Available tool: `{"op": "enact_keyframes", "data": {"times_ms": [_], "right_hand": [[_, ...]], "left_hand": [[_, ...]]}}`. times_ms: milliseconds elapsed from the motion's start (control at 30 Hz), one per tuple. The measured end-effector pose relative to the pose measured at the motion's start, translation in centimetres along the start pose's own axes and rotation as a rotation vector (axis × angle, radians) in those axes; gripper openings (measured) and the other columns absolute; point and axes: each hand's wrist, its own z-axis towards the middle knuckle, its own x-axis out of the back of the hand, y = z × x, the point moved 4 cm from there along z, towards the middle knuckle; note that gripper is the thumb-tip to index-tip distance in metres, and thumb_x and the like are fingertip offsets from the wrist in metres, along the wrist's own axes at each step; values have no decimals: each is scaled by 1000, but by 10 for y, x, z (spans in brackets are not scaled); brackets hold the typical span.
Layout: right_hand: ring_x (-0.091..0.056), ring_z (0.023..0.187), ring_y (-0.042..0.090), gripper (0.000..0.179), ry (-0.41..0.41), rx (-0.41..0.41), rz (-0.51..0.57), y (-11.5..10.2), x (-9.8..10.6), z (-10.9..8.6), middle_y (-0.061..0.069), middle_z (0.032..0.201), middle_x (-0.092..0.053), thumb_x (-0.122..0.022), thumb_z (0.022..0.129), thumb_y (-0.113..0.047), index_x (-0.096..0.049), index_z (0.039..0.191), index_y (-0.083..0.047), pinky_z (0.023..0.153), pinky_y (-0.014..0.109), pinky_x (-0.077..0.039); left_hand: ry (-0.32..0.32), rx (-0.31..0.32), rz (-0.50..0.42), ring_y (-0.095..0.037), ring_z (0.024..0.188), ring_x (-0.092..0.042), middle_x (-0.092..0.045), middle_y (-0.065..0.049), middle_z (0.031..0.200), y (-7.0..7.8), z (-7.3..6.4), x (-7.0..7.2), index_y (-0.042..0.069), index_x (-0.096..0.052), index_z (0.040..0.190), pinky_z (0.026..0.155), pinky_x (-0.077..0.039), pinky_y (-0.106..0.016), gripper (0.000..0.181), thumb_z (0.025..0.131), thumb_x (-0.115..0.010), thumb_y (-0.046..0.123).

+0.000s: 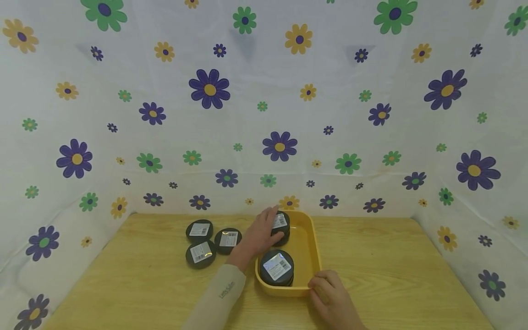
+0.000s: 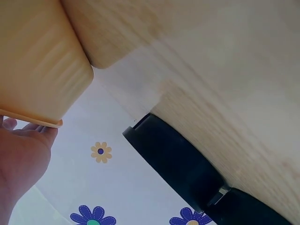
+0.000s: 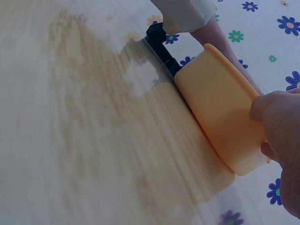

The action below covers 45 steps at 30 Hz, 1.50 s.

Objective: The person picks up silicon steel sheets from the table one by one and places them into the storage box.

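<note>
A yellow tray (image 1: 305, 250) stands on the table with two stacks of round black containers inside, each topped by a white barcode label. My left hand (image 1: 260, 233) reaches over the tray's left side and holds the far black container (image 1: 282, 222), thumb on its near side and fingers at its far left. The nearer stack (image 1: 277, 267) sits in the tray's front left corner. At the front right corner, my right hand (image 1: 332, 295) grips the tray's rim. In the left wrist view the tray wall (image 2: 42, 61) hides what the left fingertips touch.
Left of the tray, three more black containers (image 1: 199, 230), (image 1: 200, 254), (image 1: 228, 240) lie label up on the wooden table (image 1: 144, 284). A white flowered cloth (image 1: 247, 133) hangs behind and along both sides.
</note>
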Motion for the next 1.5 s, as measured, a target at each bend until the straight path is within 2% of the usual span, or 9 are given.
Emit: {"op": "enact_keyframes", "data": {"times_ms": [133, 267, 433, 567, 800, 900, 1033, 1267, 1500], "right_hand": [[-54, 92, 14, 42, 15, 22, -5, -1, 1, 1, -1, 100, -56, -82, 61, 8, -66, 92, -14, 88, 15, -42], [-53, 92, 13, 42, -13, -12, -7, -2, 1, 2, -3, 100, -55, -83, 61, 9, -65, 92, -14, 89, 13, -41], [-53, 93, 13, 34, -35, -39, 7, -1, 1, 1, -2, 100, -55, -81, 67, 6, -65, 91, -13, 89, 13, -41], [-53, 95, 13, 7, -41, -47, 28, 0, 1, 0, -1, 100, -55, -70, 92, -17, -65, 92, -12, 90, 12, -40], [-53, 95, 12, 36, -14, -40, 31, 1, 0, -1, 0, 99, -56, -47, 102, -41, -65, 90, -12, 91, 11, -40], [-54, 94, 14, 10, 11, -7, 34, 0, 0, 0, 1, 100, -56, -68, 94, -22, -65, 91, -12, 91, 13, -41], [-54, 92, 16, 36, 33, 33, 26, -2, 0, 2, 1, 100, -56, -80, 65, 7, -66, 93, -12, 90, 15, -42], [-53, 93, 13, 6, -7, -16, 48, -1, 1, 1, 0, 100, -55, -69, 92, -17, -65, 93, -12, 92, 11, -39], [-52, 93, 13, 32, 2, -12, 49, 0, -1, 0, 0, 99, -55, -50, 102, -37, -65, 91, -11, 90, 11, -39]], "left_hand": [[0, 7, -10, -36, 143, -33, -28, -20, 157, 1, -1, 1, 12, -15, 158, 111, -36, -50, 79, 98, -60, 38], [4, 6, -3, -36, 141, -36, -29, -21, 156, 1, -2, 2, 12, -15, 157, 109, -39, -49, 81, 96, -64, 35], [10, 1, -11, -37, 140, -37, -28, -22, 156, 1, -3, 2, 12, -16, 157, 107, -41, -50, 82, 95, -66, 30], [15, 1, -39, -37, 141, -35, -25, -22, 157, 1, -4, 2, 12, -16, 157, 108, -40, -50, 81, 95, -66, 27], [57, -19, -108, -36, 138, -39, -27, -22, 155, -2, -8, 6, 11, -21, 155, 108, -41, -49, 76, 95, -66, 23], [114, -43, -138, -35, 134, -44, -30, -21, 152, -4, -12, 10, 10, -24, 153, 107, -42, -48, 73, 94, -66, 21], [233, -48, -184, -33, 126, -52, -36, -18, 147, -8, -18, 22, 10, -28, 151, 103, -45, -45, 67, 95, -65, 17], [373, -49, -249, -35, 122, -56, -46, -18, 138, -7, -33, 48, 9, -37, 146, 96, -50, -49, 60, 93, -64, 14], [432, -74, -148, -32, 112, -59, -50, -18, 134, -6, -52, 59, 3, -45, 141, 92, -52, -44, 55, 90, -65, 10]]}}
